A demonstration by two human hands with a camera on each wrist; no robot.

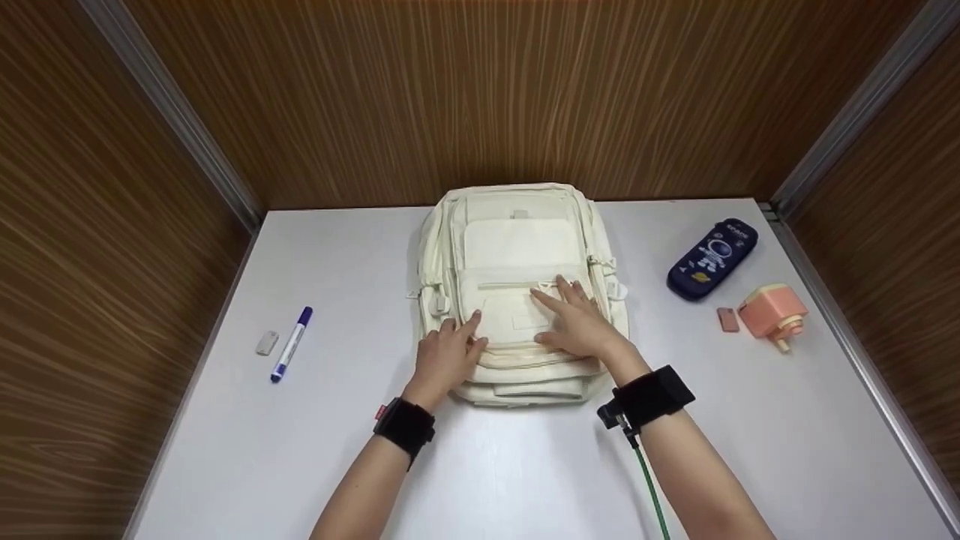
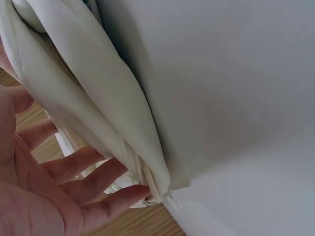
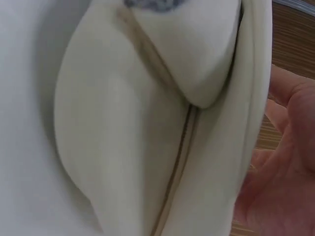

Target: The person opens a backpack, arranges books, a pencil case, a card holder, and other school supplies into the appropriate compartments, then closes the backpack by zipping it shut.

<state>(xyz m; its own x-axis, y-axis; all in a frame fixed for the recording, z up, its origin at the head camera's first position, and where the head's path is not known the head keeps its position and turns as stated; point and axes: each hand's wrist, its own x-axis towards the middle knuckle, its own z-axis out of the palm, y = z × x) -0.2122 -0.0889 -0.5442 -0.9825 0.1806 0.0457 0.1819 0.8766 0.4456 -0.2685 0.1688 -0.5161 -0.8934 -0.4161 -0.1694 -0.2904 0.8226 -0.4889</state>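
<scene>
While the cream backpack (image 1: 525, 244) lies front up on the table (image 1: 480, 480), left hand (image 1: 445, 354) and right hand (image 1: 576, 319) rest apart on its front, fingers loosely spread; bag contents hidden; pencil case (image 1: 712, 259) at right, insides out of sight; left wrist view crops the left hand; right fingertips hidden behind fabric in right wrist view.

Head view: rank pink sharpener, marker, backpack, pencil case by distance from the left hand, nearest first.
1. Backpack: in the middle, touched by the left hand.
2. Marker: left side of the table.
3. Pencil case: right side, toward the back.
4. Pink sharpener: farther right, past the pencil case.
</scene>
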